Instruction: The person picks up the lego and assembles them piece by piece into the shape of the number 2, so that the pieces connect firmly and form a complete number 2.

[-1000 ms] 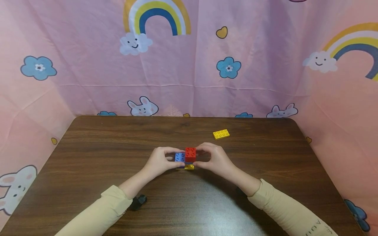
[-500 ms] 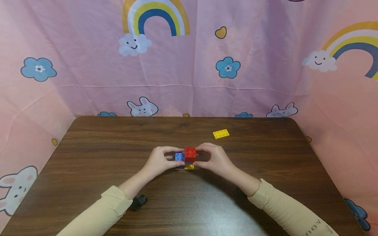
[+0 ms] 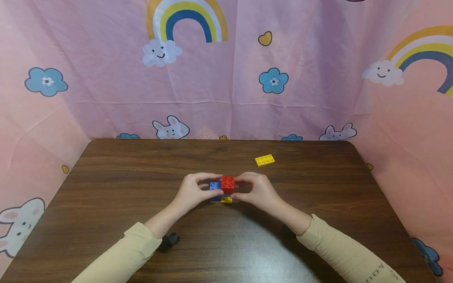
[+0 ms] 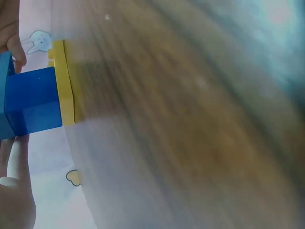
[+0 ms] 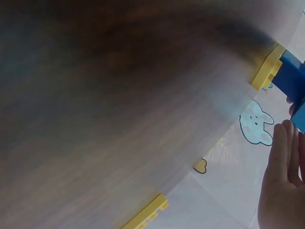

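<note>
A pink fabric backdrop (image 3: 301, 59) printed with rainbows, flowers and rabbits stands behind a dark brown wood-grain surface (image 3: 134, 196), the right-hand rainbow cut off by the frame edge. Across it reach two pale yellow sleeves (image 3: 343, 251), both cropped below; the right one carries dark lettering, of which an "A" can be read and the rest is hard to make out. The left hand (image 3: 191, 192) and the right hand (image 3: 260, 192) grip opposite sides of a stack of plastic toy bricks (image 3: 226, 190) near the middle of the surface, fingers and thumbs clamped on it, the left thumb covering part of its front. A small black object (image 3: 168, 242), partly hidden beside the left cuff, is unclear. Apart, beyond the right hand, lies a flat yellow studded plastic brick (image 3: 264, 160). In the stack, a thin yellow base (image 4: 66, 86) carries a dark blue block (image 4: 33, 102), then a light blue studded brick (image 3: 214, 184), with a red square brick (image 3: 228, 184) on top at the right
</note>
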Action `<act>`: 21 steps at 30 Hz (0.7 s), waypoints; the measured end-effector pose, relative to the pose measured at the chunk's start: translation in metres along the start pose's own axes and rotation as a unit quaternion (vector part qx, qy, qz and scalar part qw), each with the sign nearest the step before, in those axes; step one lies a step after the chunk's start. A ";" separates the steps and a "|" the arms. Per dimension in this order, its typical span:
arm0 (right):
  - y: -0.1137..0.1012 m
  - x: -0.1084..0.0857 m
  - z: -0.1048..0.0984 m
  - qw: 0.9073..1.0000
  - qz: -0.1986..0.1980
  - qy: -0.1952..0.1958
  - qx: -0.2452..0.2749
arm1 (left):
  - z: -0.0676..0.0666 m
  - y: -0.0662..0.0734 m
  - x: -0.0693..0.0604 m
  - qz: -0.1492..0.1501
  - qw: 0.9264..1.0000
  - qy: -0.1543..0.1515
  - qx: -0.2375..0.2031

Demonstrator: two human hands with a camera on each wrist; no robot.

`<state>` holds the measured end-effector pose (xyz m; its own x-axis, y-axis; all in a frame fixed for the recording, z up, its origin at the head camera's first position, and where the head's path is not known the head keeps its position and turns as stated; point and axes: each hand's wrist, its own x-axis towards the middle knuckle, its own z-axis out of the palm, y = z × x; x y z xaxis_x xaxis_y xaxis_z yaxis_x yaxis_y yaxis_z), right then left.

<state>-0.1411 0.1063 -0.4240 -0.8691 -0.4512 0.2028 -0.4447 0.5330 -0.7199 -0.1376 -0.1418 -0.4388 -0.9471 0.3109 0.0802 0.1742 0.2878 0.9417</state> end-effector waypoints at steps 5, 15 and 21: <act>0.001 0.000 0.000 1.000 -0.002 -0.001 -0.003 | 0.002 0.003 0.001 0.023 1.000 0.008 -0.016; 0.002 0.001 -0.001 1.000 -0.004 -0.004 -0.002 | 0.009 0.008 0.002 0.054 0.998 0.014 -0.032; 0.003 0.000 0.000 1.000 -0.002 -0.007 0.001 | 0.011 0.007 0.002 0.055 0.998 0.015 -0.028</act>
<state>-0.1428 0.1077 -0.4258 -0.8641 -0.4634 0.1964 -0.4476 0.5292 -0.7208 -0.1348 -0.1292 -0.4353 -0.9310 0.3095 0.1935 0.2631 0.2016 0.9435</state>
